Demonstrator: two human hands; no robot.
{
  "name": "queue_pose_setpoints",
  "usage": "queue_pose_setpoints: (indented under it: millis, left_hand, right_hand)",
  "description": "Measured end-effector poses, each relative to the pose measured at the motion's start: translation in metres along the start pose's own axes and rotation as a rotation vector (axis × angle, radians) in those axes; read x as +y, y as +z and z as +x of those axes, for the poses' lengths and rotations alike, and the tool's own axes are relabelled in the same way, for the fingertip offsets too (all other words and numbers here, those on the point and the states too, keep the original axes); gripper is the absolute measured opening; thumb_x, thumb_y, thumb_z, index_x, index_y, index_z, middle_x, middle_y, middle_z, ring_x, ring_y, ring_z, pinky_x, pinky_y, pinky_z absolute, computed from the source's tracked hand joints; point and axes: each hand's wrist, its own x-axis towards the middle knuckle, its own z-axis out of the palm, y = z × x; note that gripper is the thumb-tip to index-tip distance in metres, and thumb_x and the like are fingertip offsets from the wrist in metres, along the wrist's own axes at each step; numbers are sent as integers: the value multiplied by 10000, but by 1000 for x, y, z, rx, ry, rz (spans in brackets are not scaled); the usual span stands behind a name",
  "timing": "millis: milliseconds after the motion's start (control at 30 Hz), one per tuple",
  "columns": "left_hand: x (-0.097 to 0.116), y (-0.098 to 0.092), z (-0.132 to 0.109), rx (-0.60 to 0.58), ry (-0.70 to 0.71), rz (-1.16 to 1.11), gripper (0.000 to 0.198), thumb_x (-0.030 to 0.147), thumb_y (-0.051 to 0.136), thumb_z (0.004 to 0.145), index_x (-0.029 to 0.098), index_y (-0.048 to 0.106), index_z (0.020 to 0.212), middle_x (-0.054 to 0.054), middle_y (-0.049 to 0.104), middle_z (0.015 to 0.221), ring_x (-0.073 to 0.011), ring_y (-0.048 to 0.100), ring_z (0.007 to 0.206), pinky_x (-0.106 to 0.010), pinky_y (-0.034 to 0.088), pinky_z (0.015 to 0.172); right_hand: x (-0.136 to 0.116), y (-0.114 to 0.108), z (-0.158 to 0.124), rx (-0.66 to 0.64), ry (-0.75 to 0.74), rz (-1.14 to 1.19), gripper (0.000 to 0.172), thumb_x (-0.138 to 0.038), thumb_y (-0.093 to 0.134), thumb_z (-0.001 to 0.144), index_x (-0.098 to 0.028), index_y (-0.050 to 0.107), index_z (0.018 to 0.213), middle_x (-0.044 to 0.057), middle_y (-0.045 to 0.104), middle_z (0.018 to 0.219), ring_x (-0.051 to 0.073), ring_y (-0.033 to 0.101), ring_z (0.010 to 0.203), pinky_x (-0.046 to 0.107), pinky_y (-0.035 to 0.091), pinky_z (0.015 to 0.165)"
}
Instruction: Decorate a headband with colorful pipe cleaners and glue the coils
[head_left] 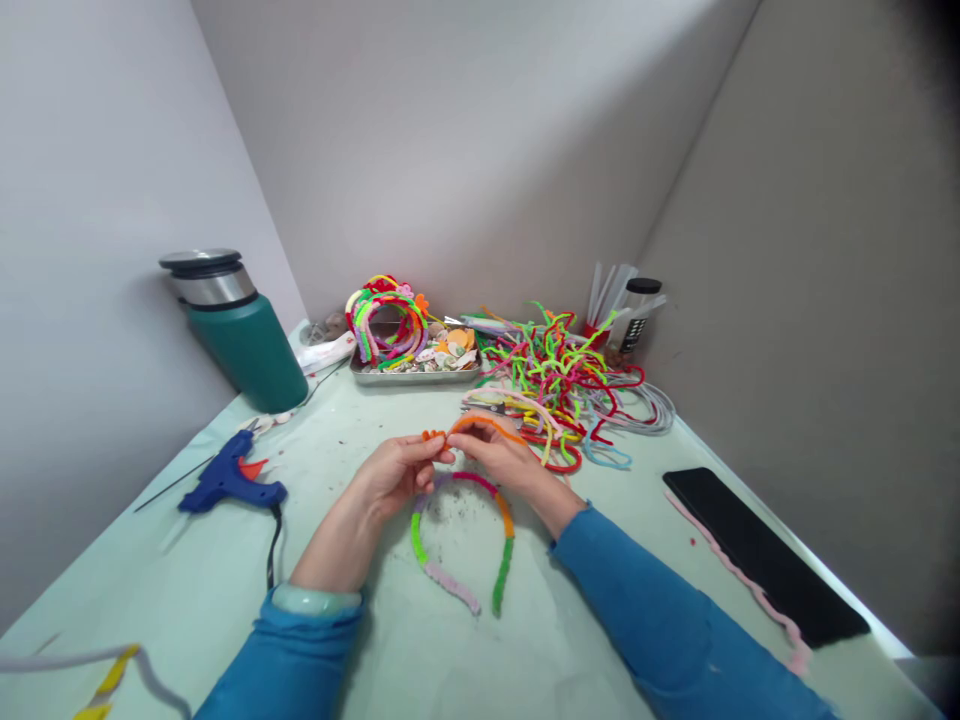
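Observation:
Between the fingertips of my left hand (401, 470) is the bunched, looped end of an orange pipe cleaner (433, 436). My right hand (499, 450) pinches the same pipe cleaner close by, and its loose length arches back over that hand. The two hands nearly meet at the fingertips. Just below them a headband (503, 570) wrapped in coloured fuzzy sections, green, orange, red and pale purple, lies on the table with its ends toward me. My left fingers hide part of its upper left curve.
A blue glue gun (232, 478) and a green bottle (244, 345) are on the left. Behind my hands, a metal tray (416, 377) holds headbands and small pieces, beside a tangled heap of pipe cleaners (551, 365). A black phone (757, 550) and a pink strip (731, 570) lie right.

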Motion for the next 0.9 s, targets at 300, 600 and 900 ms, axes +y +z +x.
queue_pose_setpoints:
  millis: [300,600,900]
  left_hand:
    - [-4,-3,2,-22,-15,-5,100,102,624,722,61,654,808,-59,656,731,-20,429,397,-169,456,420]
    - [-3,0,-1,-18,-7,86,83,130,658,696,66,660,749,-41,635,662,-22,419,385,-174,435,413]
    - [-4,-4,0,-43,-15,160,142,172,660,704,72,671,804,-89,676,779,-36,457,391,-190,456,419]
  right_hand:
    - [-7,0,-4,-2,30,30,130,-284,606,747,-168,584,801,-6,560,742,119,509,703,243,407,671]
    - [-16,-8,-6,-144,94,98,170,-302,600,753,-162,592,849,-6,559,722,95,474,616,224,398,599]
    - [-10,-7,-5,-87,74,91,119,-266,610,728,-159,618,781,2,583,716,116,523,667,253,417,666]
